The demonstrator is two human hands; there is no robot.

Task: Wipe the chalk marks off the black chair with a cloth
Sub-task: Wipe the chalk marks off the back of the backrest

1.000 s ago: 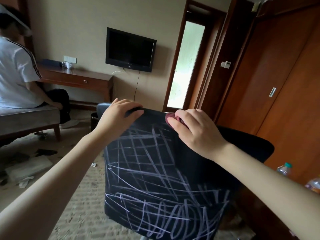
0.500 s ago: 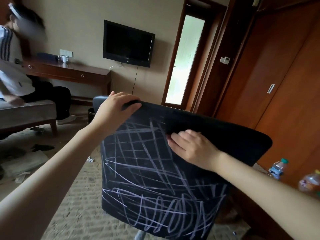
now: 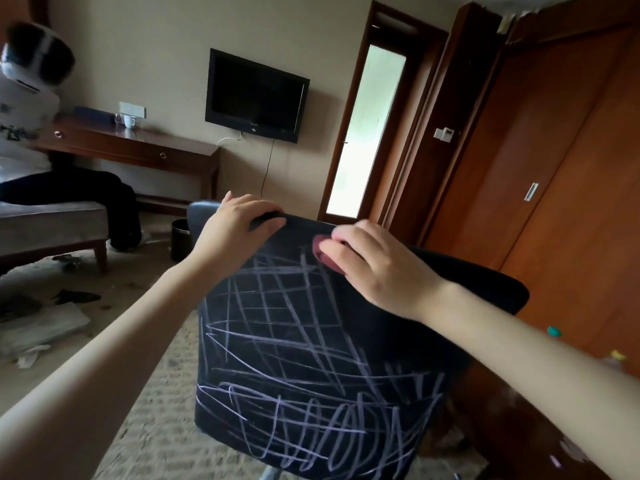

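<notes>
The black chair (image 3: 311, 358) stands in front of me with its backrest turned toward me, covered in criss-crossing white chalk marks (image 3: 298, 327). My left hand (image 3: 239, 230) grips the top edge of the backrest at its left corner. My right hand (image 3: 377, 268) presses a small pink-red cloth (image 3: 322, 256) against the upper part of the backrest, just under the top edge. Only a corner of the cloth shows past my fingers.
A person sits on a grey bench (image 3: 52, 223) at the left, beside a wooden desk (image 3: 138, 150). A TV (image 3: 254, 95) hangs on the wall. A wooden wardrobe (image 3: 554, 168) fills the right. A black bin (image 3: 181, 237) stands behind the chair. Papers (image 3: 41, 327) lie on the carpet.
My right hand with the cloth slid down the backrest half a second ago and is now back up near the top edge. My left hand kept its grip.
</notes>
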